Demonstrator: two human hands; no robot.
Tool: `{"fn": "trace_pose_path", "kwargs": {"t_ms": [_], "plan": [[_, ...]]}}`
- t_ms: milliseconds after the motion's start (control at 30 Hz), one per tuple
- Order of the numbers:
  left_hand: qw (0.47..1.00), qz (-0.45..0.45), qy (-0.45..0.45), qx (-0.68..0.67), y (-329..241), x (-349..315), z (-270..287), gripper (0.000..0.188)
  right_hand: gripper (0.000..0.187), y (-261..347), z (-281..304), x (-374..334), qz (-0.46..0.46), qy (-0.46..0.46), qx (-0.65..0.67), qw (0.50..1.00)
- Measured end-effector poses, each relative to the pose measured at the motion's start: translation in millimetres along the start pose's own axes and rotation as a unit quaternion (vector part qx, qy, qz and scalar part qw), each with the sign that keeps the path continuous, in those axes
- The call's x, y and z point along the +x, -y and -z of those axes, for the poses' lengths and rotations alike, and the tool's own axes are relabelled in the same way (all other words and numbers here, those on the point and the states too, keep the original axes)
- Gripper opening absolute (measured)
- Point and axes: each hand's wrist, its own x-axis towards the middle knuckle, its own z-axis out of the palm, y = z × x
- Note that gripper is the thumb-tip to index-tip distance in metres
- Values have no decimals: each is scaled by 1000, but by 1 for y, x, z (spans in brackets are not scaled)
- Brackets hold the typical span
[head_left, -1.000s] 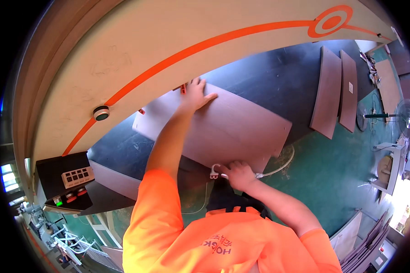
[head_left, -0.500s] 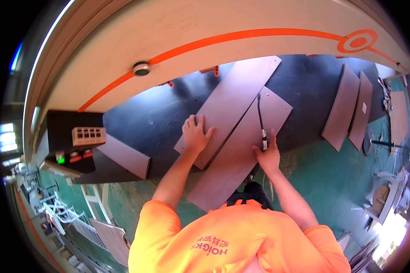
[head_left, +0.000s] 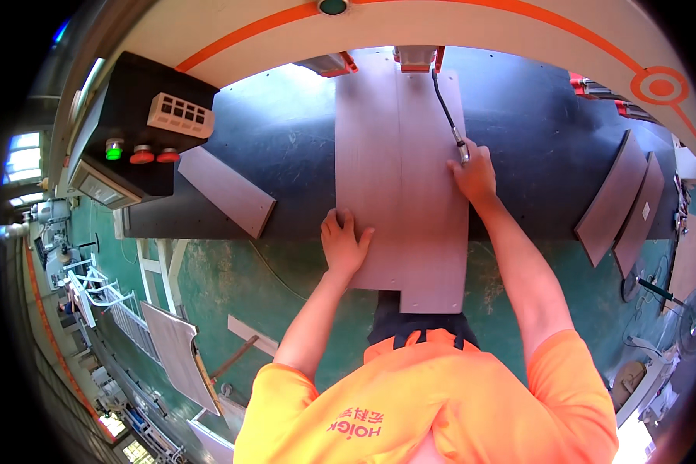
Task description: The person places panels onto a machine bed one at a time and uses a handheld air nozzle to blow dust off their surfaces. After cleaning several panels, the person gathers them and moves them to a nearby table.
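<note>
Two long grey-brown boards lie side by side, the left board (head_left: 367, 170) and the right board (head_left: 431, 209), their long edges together. The right board reaches a little nearer to me, and both near ends overhang the black table. My left hand (head_left: 344, 243) rests at the left board's outer edge near its close end, fingers and thumb apart. At the right board's outer edge my right hand (head_left: 475, 176) is closed around the silver end of a slim black tube (head_left: 445, 108). The tube points away from me over the right board. My right fingertips are partly hidden.
A beige machine beam (head_left: 456, 19) with an orange stripe arches over the far side. A black control box (head_left: 158, 85) with buttons stands left. Another board (head_left: 228, 189) lies on the black table (head_left: 294, 139) at left; two boards (head_left: 612, 197) lie at right.
Both boards have swung from a slant to pointing straight away from me, and their edges have come together. My right hand and the black tube moved farther forward. The view has shifted.
</note>
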Motion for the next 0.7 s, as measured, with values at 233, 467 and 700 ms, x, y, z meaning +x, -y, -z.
{"fn": "trace_pose_path", "kwargs": {"t_ms": [233,467,700], "plan": [[958,-96,267,32,-37,-37,51,94,86,-23,29,-130,24,140,-83,986],[948,-160,270,59,-13,-15,45,93,86,-9,19,-119,38,124,-84,988],[948,-179,251,79,16,20,52,92,89,12,-11,-73,16,108,-102,989]]}}
